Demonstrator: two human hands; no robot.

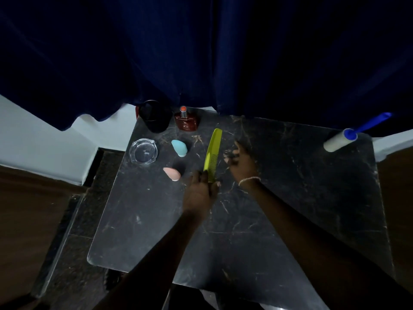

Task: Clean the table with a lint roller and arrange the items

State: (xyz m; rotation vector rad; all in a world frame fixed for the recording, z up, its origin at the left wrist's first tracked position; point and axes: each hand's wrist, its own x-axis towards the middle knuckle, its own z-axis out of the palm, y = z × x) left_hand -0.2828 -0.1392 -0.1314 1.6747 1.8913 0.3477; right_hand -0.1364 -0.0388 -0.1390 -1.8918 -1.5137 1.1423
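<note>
Two bare forearms are reaching forward from the bottom edge over a dark marble-patterned counter (279, 220) with pale veins. The left hand (200, 193) is gripping the near end of a lime-green comb (213, 153), fingers curled around its handle, so the comb is pointing away from the person with its teeth facing right. The right hand (242, 163), wearing a thin beaded bracelet (249, 180) at the wrist, is hovering just right of the comb's teeth; its fingers are bent and appear to be pinching something small and dark, though blur makes it impossible to tell what, or how firmly they are closing.

Left of the hands, a pink sponge (172, 173) is lying on the counter, and a little farther back a blue sponge (179, 147) is lying near the comb's far half. A clear glass ashtray (144, 152) is sitting by the left edge. Along the far edge, a black cup (155, 116) and a brown perfume bottle (186, 120) with an orange cap are standing side by side.

The lint roller (340, 140), white with a blue handle, is lying at the far right corner, well apart from both hands. A dark blue curtain (201, 52) is hanging behind everything.
</note>
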